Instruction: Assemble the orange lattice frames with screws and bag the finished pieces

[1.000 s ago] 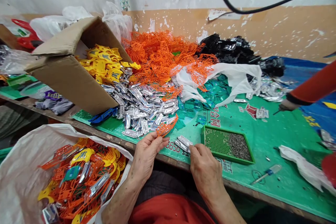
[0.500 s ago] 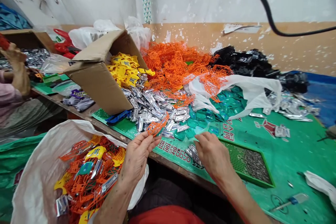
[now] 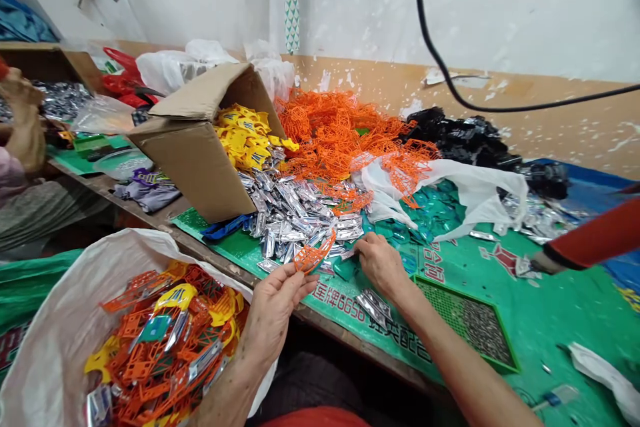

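Note:
My left hand (image 3: 277, 307) grips an orange plastic lattice piece (image 3: 313, 255) by its edge, just in front of a heap of silver metal pieces (image 3: 300, 220). My right hand (image 3: 381, 265) reaches over the green printed mat (image 3: 340, 303), its fingertips bunched at the heap's near edge among teal plastic pieces (image 3: 345, 269). Whether those fingers hold anything is hidden. A small stack of silver pieces (image 3: 373, 307) lies on the mat below that hand. To my left, an open white sack (image 3: 55, 340) holds mixed orange, yellow and silver pieces.
Behind the silver heap are a cardboard box (image 3: 195, 163) spilling yellow pieces, an orange lattice heap (image 3: 340, 137) and black pieces (image 3: 465, 137). A green tray of screws (image 3: 465, 323) sits right. A co-worker's red-sleeved arm (image 3: 595, 237) enters right, and another person's hand (image 3: 23, 127) works left.
My right hand has moved from the small silver stack up to the heap's edge. My left hand keeps the orange piece. A red-sleeved arm has come into view at the right.

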Demonstrator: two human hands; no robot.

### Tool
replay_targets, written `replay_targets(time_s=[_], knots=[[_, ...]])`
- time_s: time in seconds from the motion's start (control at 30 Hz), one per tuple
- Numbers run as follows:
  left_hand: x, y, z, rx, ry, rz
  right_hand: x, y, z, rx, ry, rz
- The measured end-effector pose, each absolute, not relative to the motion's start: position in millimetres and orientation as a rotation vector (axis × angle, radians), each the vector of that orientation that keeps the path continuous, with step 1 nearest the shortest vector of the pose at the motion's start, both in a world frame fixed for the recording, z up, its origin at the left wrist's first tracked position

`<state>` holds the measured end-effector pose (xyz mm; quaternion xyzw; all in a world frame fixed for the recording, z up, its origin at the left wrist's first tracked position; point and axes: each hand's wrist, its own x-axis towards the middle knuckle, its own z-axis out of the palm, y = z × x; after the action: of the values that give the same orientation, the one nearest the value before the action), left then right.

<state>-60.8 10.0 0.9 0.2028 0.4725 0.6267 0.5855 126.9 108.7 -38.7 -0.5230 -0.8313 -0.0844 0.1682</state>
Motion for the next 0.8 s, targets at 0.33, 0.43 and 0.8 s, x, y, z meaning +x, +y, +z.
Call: replay_targets(time_s=[0.33, 0.43, 0.8], knots=[[-33.5, 22.5, 0.9, 0.698, 1.118, 1.388, 143.2, 59.4, -22.6, -0.975, -2.209, -0.381], [-22.4, 20.1, 0.5, 0.798, 1.073, 1.324, 141.1, 43.2, -22.1, -0.947, -2.112, -0.334], [-7.4, 11.6, 0.3, 0.772, 1.022, 1.301, 128.6, 10.7, -39.1, -1.079, -1.096, 0.961]])
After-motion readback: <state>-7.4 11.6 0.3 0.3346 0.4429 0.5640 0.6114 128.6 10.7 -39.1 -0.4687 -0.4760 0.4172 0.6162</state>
